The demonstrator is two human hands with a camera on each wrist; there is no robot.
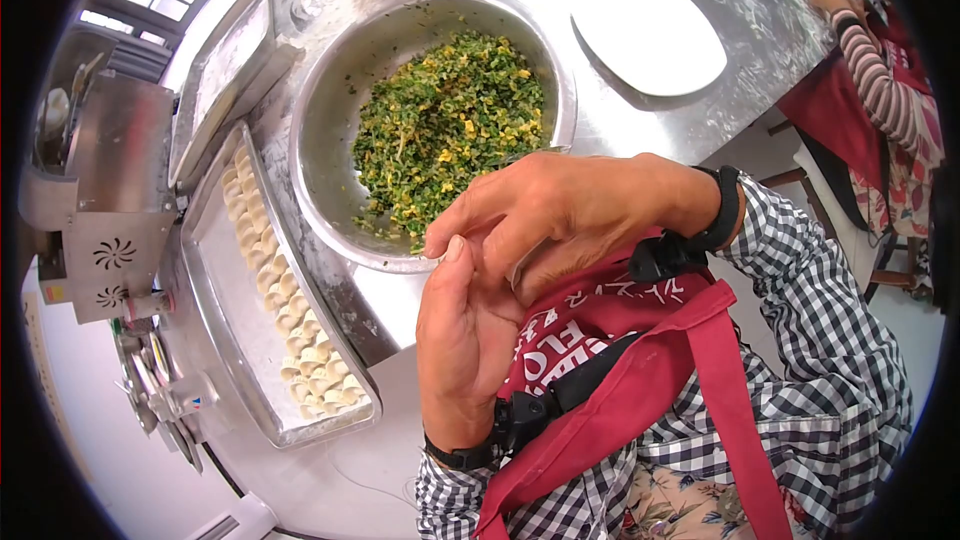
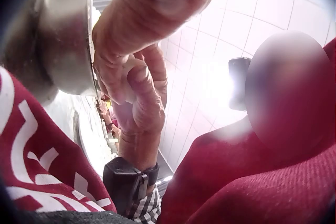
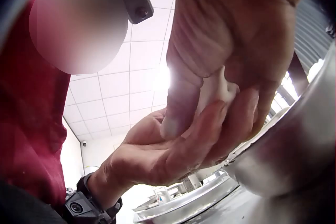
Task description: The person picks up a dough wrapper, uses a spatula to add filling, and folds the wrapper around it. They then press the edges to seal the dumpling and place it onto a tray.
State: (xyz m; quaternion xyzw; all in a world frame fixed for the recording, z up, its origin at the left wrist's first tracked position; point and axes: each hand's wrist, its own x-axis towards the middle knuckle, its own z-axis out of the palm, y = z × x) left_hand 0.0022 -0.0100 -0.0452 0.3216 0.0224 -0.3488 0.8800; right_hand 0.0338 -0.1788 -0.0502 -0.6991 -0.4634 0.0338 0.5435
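Both hands meet at the near rim of a large metal bowl (image 1: 312, 155) of chopped green and yellow filling (image 1: 450, 125). Between the fingers is a pale dough dumpling (image 3: 212, 90), partly covered by them; in the left wrist view a bit of the dumpling (image 2: 129, 67) shows too. My right hand (image 1: 570, 210) arches over it from the right, its fingers and thumb pinching the dough. From below, my left hand (image 1: 465, 315) grips the same dumpling with curled fingers, its thumb pointing up beside the right fingertips.
Left of the bowl, a metal tray (image 1: 215, 315) bears rows of finished dumplings (image 1: 285, 295). Another floury tray (image 1: 225, 60) lies behind it, near a metal machine (image 1: 115, 205). A white plate (image 1: 650, 35) rests on the steel table (image 1: 750, 40). Another person's striped sleeve (image 1: 875, 80) is at far right.
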